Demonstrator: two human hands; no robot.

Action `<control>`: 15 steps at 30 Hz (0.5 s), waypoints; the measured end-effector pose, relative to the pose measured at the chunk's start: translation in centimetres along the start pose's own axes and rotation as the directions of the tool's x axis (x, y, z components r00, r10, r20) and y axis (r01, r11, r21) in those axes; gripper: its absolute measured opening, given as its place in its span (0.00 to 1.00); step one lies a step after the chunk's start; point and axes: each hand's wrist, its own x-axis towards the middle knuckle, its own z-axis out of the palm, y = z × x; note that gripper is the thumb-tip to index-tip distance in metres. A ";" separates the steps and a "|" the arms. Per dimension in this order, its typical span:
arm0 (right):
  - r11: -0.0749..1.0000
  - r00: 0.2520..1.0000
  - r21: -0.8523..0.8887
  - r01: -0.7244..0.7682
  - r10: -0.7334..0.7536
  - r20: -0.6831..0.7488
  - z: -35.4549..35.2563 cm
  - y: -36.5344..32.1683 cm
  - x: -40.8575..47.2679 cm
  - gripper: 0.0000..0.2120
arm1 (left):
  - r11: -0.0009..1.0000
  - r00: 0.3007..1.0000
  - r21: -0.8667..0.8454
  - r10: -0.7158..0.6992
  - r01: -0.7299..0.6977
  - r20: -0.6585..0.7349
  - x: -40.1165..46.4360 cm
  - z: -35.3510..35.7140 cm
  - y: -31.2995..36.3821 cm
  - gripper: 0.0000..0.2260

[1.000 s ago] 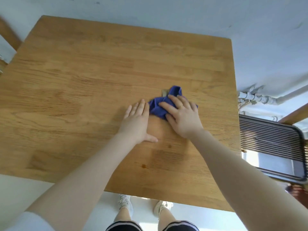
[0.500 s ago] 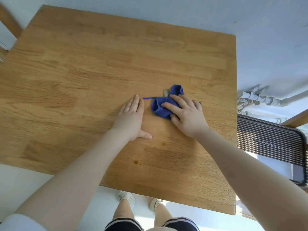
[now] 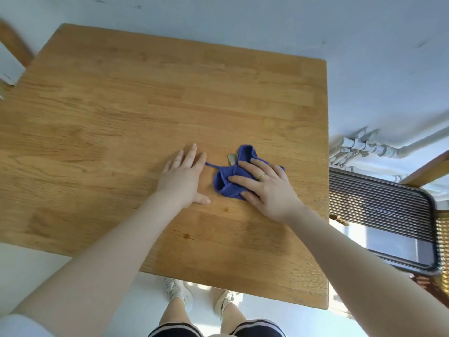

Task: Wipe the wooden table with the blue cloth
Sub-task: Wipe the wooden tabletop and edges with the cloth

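Currently, in the head view, our right hand (image 3: 267,188) presses the blue cloth (image 3: 230,177) flat against the wooden table (image 3: 145,105) with extended fingers; nothing is grasped. The cloth sits bunched at roughly 3 o'clock of the table centre, near the right edge. Our left hand (image 3: 184,178) rests palm-down on bare wood at 9 o'clock of the cloth, fingers straight, holding nothing. Compared with one second ago, the left hand has separated from the cloth, exposing a thin blue thread (image 3: 211,165) trailing toward it. We judge wiping is barely underway: a brown spot (image 3: 187,236) at 6 o'clock and most of the surface remain uncovered.
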 end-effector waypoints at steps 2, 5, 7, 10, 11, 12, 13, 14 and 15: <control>0.993 0.992 0.018 -0.116 0.116 -0.049 -0.6 1.3 1.8 0.22 | 0.999 1.000 0.030 0.029 -0.029 -0.010 -0.1 0.1 0.1 0.47; 0.957 0.953 0.028 -0.289 0.290 -0.086 -0.7 2.5 3.6 0.20 | 0.996 0.998 0.078 0.054 -0.052 -0.024 -0.1 0.0 0.2 0.49; 0.949 0.941 0.018 -0.316 0.316 -0.120 -0.3 1.9 3.1 0.20 | 0.996 0.998 0.062 0.059 -0.057 -0.028 -0.2 -0.2 0.6 0.49; 0.965 0.950 0.021 -0.260 0.260 -0.170 0.4 0.6 -0.5 0.21 | 0.996 0.993 -0.030 0.078 -0.081 -0.084 -0.6 0.0 2.7 0.46; 0.975 0.960 0.005 -0.221 0.218 -0.174 0.7 0.3 -2.1 0.20 | 0.994 0.989 -0.048 0.091 -0.097 -0.115 -0.8 0.2 3.8 0.45; 0.985 0.971 -0.011 -0.173 0.169 -0.171 0.8 0.2 -3.5 0.19 | 0.991 0.983 -0.049 0.114 -0.123 -0.143 -1.0 0.4 4.9 0.44; 0.992 0.979 -0.015 -0.126 0.122 -0.160 0.6 0.5 -4.6 0.18 | 0.988 0.976 -0.037 0.144 -0.152 -0.161 -1.0 0.4 6.0 0.43; 0.996 0.985 -0.010 -0.089 0.086 -0.146 0.4 1.0 -5.0 0.18 | 0.984 0.971 -0.023 0.171 -0.177 -0.169 -0.8 0.5 6.7 0.43; 0.997 0.988 -0.007 -0.071 0.069 -0.141 0.1 1.7 -5.0 0.18 | 0.981 0.968 -0.017 0.189 -0.194 -0.166 -0.6 0.5 7.3 0.43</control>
